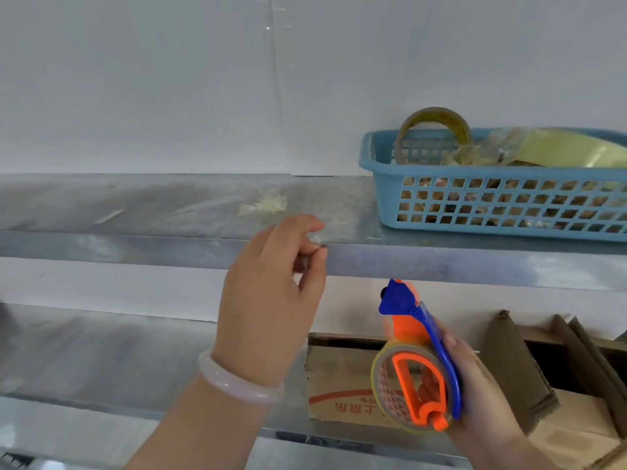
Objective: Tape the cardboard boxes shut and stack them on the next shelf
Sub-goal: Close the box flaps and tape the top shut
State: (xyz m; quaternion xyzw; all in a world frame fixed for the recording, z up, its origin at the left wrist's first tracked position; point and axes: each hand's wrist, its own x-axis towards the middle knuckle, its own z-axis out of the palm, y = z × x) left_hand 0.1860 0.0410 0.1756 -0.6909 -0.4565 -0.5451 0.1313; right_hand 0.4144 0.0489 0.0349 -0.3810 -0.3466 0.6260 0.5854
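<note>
While right hand (481, 388) is gripping the tape dispenser (419, 374) at five o'clock, left hand (268, 300) is curling at shelf edge (135, 249), grip unclear

The shelf (135, 205) is bare galvanised metal, dull grey with a faint sheen, scuffed and smeared with crinkled clear residue. The basket (492, 174) is smooth blue plastic with a moulded lattice wall. The roll (434, 117) in it is glossy, yellowish-brown film. The dispenser (403, 329) is hard, shiny plastic, orange and blue; its tape (381, 378) is clear and glossy. The box (339, 374) is matt brown cardboard, rough and corrugated at the flap edges. The bracelet (234, 385) is smooth, milky and polished. The wall (169, 79) is matt white.
</note>
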